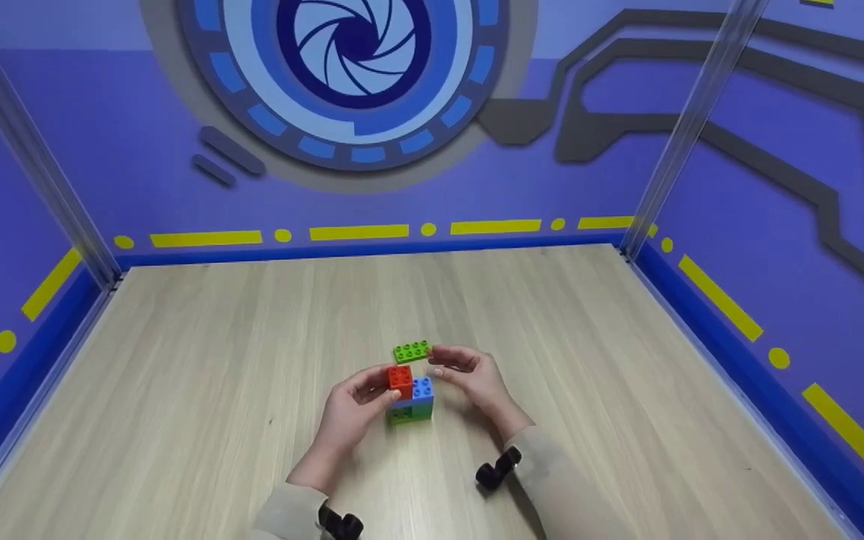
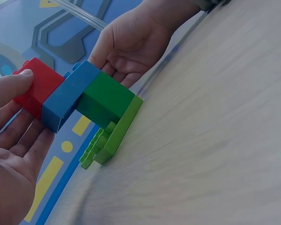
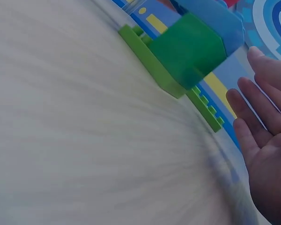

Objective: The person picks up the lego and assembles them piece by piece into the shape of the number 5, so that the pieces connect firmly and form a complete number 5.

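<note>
A small stack of toy building bricks stands in front of me: a light green plate at the bottom, a dark green brick on one end of it, a longer blue brick above. On the blue brick's left part sits a red brick, pinched by my left hand with the thumb on the near side and fingers behind. My right hand, holding nothing, is to the right of the stack with fingers loosely extended. Its fingertips are close to a second light green plate lying behind the stack.
The pale wooden tabletop extends around the bricks. Purple panels with yellow dashes wall it in at the back, left and right, with metal posts at the back corners.
</note>
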The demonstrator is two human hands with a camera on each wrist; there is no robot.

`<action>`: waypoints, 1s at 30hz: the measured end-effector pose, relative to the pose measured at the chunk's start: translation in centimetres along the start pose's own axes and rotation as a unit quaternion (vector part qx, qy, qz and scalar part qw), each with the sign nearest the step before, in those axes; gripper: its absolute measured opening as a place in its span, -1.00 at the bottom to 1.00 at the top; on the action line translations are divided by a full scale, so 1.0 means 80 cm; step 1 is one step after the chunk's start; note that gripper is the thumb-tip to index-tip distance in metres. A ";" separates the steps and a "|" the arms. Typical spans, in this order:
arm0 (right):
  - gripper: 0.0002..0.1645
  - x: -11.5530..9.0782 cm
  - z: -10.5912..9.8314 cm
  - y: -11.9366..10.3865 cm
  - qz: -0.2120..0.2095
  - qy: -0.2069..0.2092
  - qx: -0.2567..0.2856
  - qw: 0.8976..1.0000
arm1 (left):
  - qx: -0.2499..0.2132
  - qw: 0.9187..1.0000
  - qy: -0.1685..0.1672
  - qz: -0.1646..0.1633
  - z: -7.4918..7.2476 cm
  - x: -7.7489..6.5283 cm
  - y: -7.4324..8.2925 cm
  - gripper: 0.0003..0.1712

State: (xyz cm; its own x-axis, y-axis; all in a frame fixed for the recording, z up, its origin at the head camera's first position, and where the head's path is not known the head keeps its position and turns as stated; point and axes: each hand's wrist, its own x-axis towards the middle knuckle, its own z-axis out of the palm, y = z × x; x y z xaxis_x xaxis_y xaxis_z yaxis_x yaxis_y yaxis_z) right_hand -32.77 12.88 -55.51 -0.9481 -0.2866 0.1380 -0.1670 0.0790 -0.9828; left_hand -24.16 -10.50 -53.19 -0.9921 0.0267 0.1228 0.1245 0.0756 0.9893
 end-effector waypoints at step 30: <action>-0.36 0.067 0.007 0.011 0.055 -0.026 -0.160 0.985 | -0.006 1.000 -0.006 -0.006 -0.001 0.000 0.001 -0.47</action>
State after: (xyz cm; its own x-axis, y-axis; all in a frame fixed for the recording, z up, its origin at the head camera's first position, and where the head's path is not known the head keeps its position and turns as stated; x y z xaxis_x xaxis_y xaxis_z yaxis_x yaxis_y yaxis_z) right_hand -37.87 10.86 -55.73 -0.9513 -0.3079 0.0184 -0.1490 0.4065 -0.9014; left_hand -24.12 -10.61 -53.10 -0.9932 0.0373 0.1103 0.1125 0.0639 0.9916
